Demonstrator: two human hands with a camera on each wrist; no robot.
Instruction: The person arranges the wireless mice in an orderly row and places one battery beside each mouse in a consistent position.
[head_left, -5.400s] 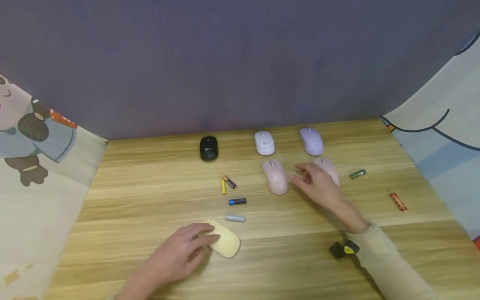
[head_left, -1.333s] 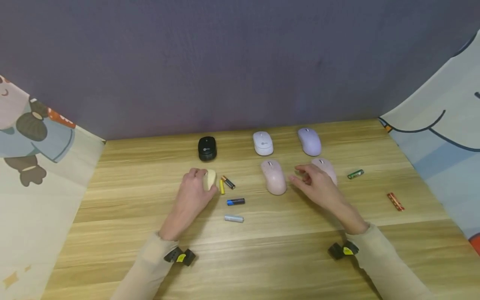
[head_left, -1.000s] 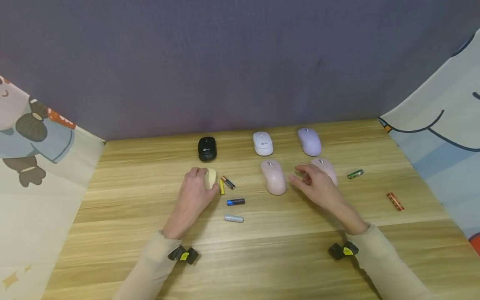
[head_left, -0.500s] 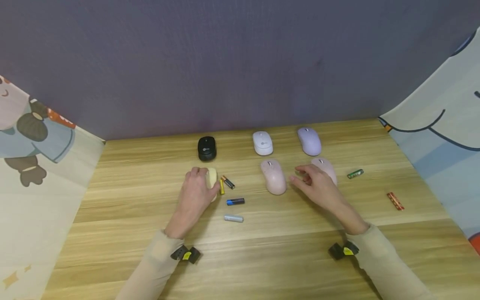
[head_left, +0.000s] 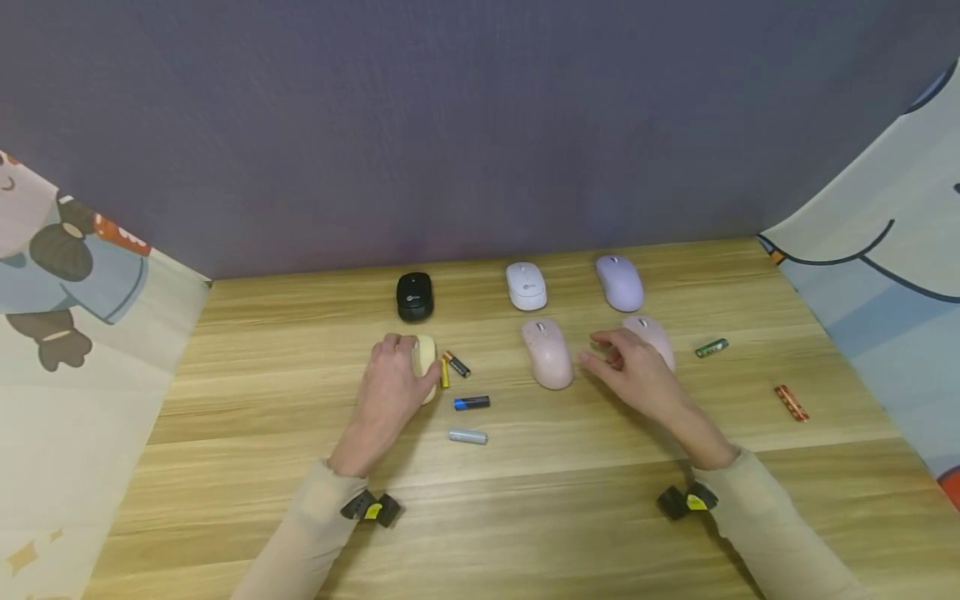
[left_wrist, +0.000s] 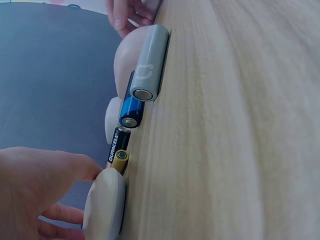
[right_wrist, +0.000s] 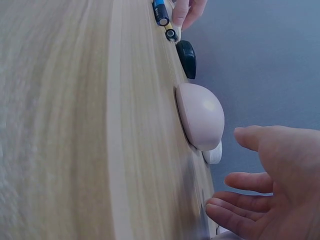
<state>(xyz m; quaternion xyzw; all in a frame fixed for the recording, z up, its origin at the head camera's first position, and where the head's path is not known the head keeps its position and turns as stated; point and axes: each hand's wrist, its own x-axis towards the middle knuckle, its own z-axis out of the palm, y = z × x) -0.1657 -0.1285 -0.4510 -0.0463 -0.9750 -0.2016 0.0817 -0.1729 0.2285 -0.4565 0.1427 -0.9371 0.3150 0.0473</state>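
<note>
My left hand holds a pale yellow computer mouse on the wooden table, the thumb along its right side and the fingers over its left. In the left wrist view the yellow mouse rests on its base, close beside a small yellow battery and a black Duracell battery. My right hand holds nothing; its fingers are loosely bent. It hovers between a pink mouse on its left and a second pink mouse, which it partly covers in the head view.
Behind stand a black mouse, a white mouse and a purple mouse. A blue-black battery and a grey battery lie mid-table. At the right are a green battery and a red battery.
Since the oldest frame, my left hand has carried the yellow mouse from the front up below the black mouse and turned it upright-lengthwise. Lately it shifted slightly right and settled. My right hand stays put.
</note>
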